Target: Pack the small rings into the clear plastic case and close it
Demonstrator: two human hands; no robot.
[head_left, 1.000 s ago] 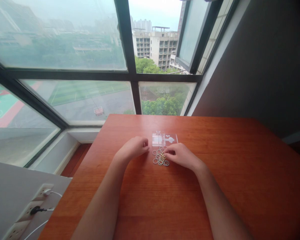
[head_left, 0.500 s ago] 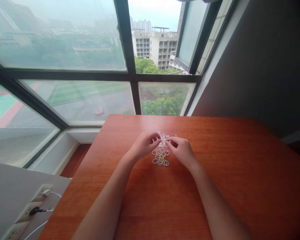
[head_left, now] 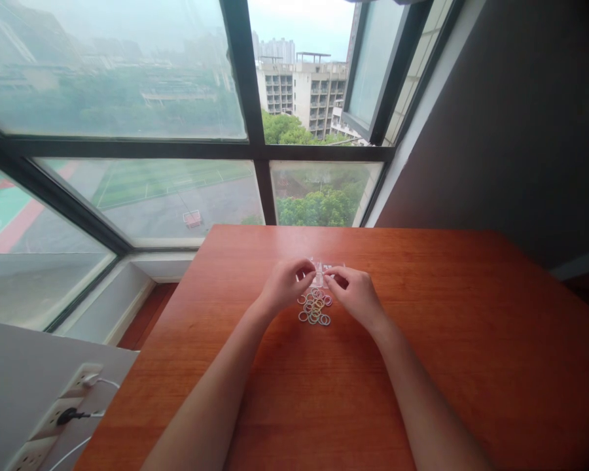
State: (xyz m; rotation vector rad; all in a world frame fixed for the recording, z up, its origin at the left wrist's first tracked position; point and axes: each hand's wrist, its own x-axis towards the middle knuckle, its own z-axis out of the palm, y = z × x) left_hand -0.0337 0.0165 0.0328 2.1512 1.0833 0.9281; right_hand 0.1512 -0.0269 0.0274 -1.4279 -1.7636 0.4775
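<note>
Both hands are held close together over the far middle of the table. My left hand (head_left: 285, 285) is closed in a pinch, thumb against fingertips, on one end of a small pale hair tie (head_left: 319, 273). From the other side, my right hand (head_left: 357, 292) pinches the same hair tie between thumb and index finger. The fingers hide most of the band. Just below them lies a loose pile of pastel hair ties (head_left: 317, 306), several rings overlapping. Behind the fingers is a clear plastic bag (head_left: 318, 282) with some printing, partly covered by the hands.
The reddish-brown wooden table (head_left: 451, 327) reaches to a dark-framed window (head_left: 269, 154). A grey wall (head_left: 510, 131) rises at the right. Low on the left, a wall socket strip (head_left: 49, 418) carries plugs and white cables.
My hands have drawn slightly closer together, and the pale band between them is less stretched. The left hand has moved a little right. The pile looks unchanged.
</note>
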